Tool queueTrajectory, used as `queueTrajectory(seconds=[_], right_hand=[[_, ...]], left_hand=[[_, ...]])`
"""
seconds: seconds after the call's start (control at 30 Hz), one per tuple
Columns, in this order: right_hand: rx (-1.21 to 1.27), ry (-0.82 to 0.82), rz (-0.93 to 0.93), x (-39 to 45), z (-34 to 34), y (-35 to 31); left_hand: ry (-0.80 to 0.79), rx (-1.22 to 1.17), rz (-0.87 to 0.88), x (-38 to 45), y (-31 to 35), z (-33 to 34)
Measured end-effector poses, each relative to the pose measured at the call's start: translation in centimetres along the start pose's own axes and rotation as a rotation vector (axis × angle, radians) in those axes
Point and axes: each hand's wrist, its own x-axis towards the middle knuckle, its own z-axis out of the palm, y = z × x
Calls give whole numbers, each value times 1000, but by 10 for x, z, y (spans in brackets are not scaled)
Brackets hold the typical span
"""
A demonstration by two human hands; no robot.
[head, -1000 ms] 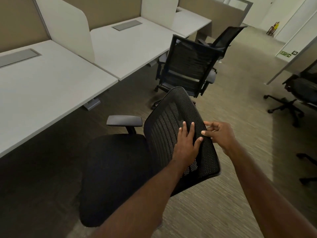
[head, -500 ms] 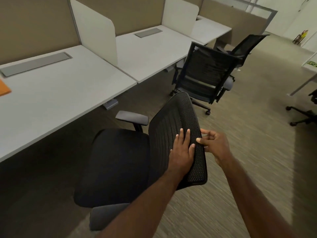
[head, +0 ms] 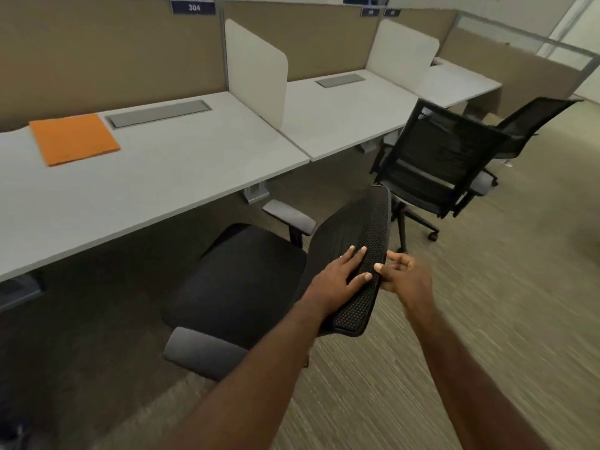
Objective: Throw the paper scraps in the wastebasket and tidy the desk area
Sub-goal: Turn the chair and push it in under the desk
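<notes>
Just below the centre of the frame stands the chair (head: 246, 280) you are handling, drawn out from the counter (head: 162, 180) with its seat toward the counter edge and its mesh backrest (head: 360, 241) toward you. The backrest's long axis runs from lower centre up toward the right, leaning away from the seat; the seat itself faces the upper left of the frame, toward the knee space. One armrest lies at the lower left of the seat, the other at its upper right.

Your left hand (head: 337, 280) lies flat on the inner face of the backrest, fingers spread and pressing, not wrapped. Your right hand (head: 406, 277) sits at the outer edge, fingers loosely curled with only the tips touching the rim; neither hand is clamped on the frame.

Risks, in my judgement: with so light a hold the backrest may slip from you if you push, and the chair on castors may swivel instead of rolling straight. The upper-right armrest sits near the counter edge and could strike it. A second chair (head: 444, 164) stands close at the right and could be knocked.

An orange sheet (head: 74, 138) rests on the counter at upper left. No wastebasket or paper scraps are visible.
</notes>
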Motion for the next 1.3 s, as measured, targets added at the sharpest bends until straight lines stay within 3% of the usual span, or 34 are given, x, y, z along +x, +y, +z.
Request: queueTrajectory(seconds=[0.1, 0.23, 0.43, 0.6, 0.77, 1.07, 1.3], right_hand=[[32, -48, 17, -7, 0, 3], [-144, -82, -80, -9, 0, 3], [-910, -84, -485, 17, -21, -14], [-1093, -353, -841, 69, -43, -25], [-1393, -691, -1171, 131, -43, -37], [-1411, -1001, -1416, 191, 6, -40], [-1259, -1004, -1443, 192, 43, -49]], left_hand=[[-54, 49, -24, -9, 0, -14], [-82, 85, -65, -20, 3, -23], [-42, 110, -97, -27, 16, -21], [19, 158, -142, -16, 26, -15], [99, 322, -316, 12, 52, 2], [266, 368, -636, 59, 74, 32], [374, 389, -675, 49, 51, 13]])
